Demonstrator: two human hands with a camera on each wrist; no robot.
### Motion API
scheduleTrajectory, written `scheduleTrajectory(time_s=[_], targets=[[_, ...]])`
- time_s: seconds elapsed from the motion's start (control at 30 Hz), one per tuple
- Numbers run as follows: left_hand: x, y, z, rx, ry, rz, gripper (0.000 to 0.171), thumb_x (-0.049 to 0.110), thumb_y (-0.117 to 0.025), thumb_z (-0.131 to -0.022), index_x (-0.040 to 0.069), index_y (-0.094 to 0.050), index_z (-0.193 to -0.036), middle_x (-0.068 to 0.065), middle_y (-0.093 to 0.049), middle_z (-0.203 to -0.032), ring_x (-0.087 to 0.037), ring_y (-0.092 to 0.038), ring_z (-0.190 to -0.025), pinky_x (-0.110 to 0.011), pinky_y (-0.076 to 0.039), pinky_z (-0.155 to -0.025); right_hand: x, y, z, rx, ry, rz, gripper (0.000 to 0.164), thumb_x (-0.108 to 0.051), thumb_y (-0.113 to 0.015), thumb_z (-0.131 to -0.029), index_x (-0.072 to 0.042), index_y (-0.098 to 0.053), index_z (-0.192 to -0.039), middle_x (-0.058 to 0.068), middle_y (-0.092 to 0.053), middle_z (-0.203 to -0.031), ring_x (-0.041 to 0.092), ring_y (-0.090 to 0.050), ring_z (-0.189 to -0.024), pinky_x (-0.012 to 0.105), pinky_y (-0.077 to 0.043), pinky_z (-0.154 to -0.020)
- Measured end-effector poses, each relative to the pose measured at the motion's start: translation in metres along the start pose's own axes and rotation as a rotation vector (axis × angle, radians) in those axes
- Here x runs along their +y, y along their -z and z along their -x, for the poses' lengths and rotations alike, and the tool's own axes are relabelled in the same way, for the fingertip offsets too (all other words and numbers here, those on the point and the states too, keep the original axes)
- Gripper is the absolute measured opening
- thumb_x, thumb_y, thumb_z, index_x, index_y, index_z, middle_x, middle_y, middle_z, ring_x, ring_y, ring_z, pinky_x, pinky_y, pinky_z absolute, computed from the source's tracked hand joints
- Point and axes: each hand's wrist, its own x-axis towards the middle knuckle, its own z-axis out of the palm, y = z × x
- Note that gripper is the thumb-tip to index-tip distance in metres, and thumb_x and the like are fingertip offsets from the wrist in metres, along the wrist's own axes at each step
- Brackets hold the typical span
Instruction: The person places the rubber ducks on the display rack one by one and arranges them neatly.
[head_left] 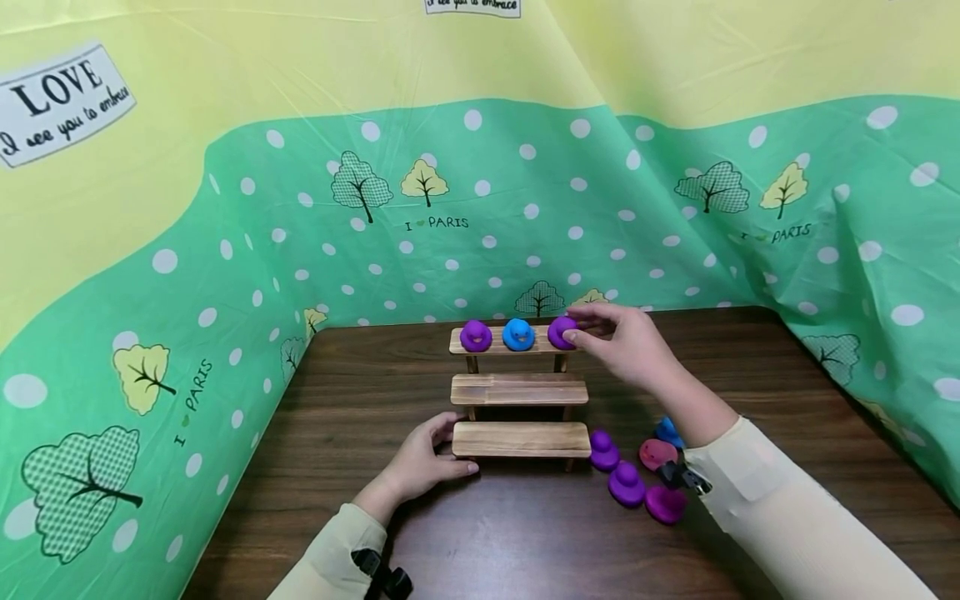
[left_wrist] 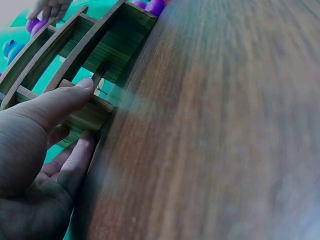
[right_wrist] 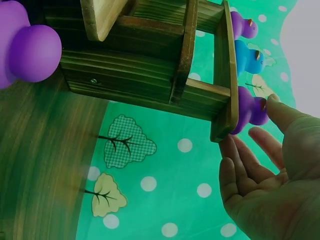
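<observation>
A three-step wooden stand (head_left: 520, 389) rests on the table. On its top step sit a purple rubber duck (head_left: 476, 336), a blue rubber duck (head_left: 518, 334) and, at the right end, another purple rubber duck (head_left: 561, 332). My right hand (head_left: 622, 343) pinches that right-end duck, its thumb at the duck's head in the right wrist view, other fingers by the step's end. At the stand's lower left, my left hand (head_left: 420, 462) grips the frame; the left wrist view shows the thumb (left_wrist: 75, 95) over a wooden side piece and fingers below.
Right of the stand, several more rubber ducks lie on the dark wood table (head_left: 360, 375): purple ones (head_left: 626, 485), a pink one (head_left: 657, 454) and a blue one (head_left: 667, 432), partly behind the right forearm. A green and yellow printed cloth (head_left: 450, 250) rises around the table's back and sides.
</observation>
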Motion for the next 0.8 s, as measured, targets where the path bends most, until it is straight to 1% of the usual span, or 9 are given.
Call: scheduleTrajectory(time_s=[0.17, 0.3, 0.47, 0.6, 0.8], targets=[[0.0, 0.0, 0.0, -0.002, -0.007, 0.001, 0.072, 0.003, -0.093, -0.079, 0.0, -0.054, -0.139, -0.012, -0.068, -0.125, -0.026, -0.064, -0.117, -0.029, -0.061, -0.09, 0.002, 0.006, 0.005, 0.05, -0.001, -0.018, 0.037, -0.032, -0.078, -0.097, -0.014, -0.073, -0.13, 0.006, -0.076, -0.115, 0.024, -0.072, -0.098, 0.028, -0.061, -0.076], [-0.002, 0.0, 0.0, -0.001, -0.008, -0.005, 0.072, 0.003, -0.093, -0.078, 0.001, -0.055, -0.139, -0.011, -0.068, -0.125, -0.026, -0.064, -0.117, -0.03, -0.061, -0.09, 0.006, 0.012, 0.014, 0.077, -0.002, 0.008, 0.037, -0.033, -0.078, -0.098, -0.013, -0.073, -0.129, 0.007, -0.076, -0.116, 0.024, -0.071, -0.098, 0.022, -0.058, -0.075], [-0.002, 0.0, 0.0, 0.0, -0.001, -0.004, 0.071, 0.004, -0.093, -0.079, 0.002, -0.055, -0.139, -0.012, -0.068, -0.126, -0.025, -0.064, -0.117, -0.029, -0.061, -0.091, 0.017, 0.018, 0.029, 0.097, -0.021, 0.043, 0.037, -0.038, -0.076, -0.099, -0.015, -0.073, -0.127, 0.007, -0.075, -0.116, 0.023, -0.069, -0.096, 0.021, -0.057, -0.073], [-0.001, -0.001, 0.0, 0.007, -0.006, -0.001, 0.072, 0.002, -0.092, -0.079, -0.001, -0.054, -0.14, -0.014, -0.067, -0.126, -0.026, -0.064, -0.117, -0.03, -0.061, -0.091, 0.028, 0.024, 0.041, 0.109, -0.032, 0.064, 0.037, -0.04, -0.075, -0.099, -0.016, -0.073, -0.126, 0.007, -0.075, -0.117, 0.021, -0.068, -0.095, 0.019, -0.055, -0.069], [-0.001, -0.002, 0.0, 0.019, 0.003, 0.006, 0.074, 0.001, -0.092, -0.078, -0.004, -0.052, -0.141, -0.016, -0.066, -0.127, -0.029, -0.063, -0.118, -0.028, -0.06, -0.091, 0.041, 0.03, 0.056, 0.111, -0.076, 0.103, 0.037, -0.04, -0.076, -0.098, -0.015, -0.073, -0.126, 0.01, -0.075, -0.119, 0.024, -0.068, -0.096, 0.017, -0.054, -0.069]])
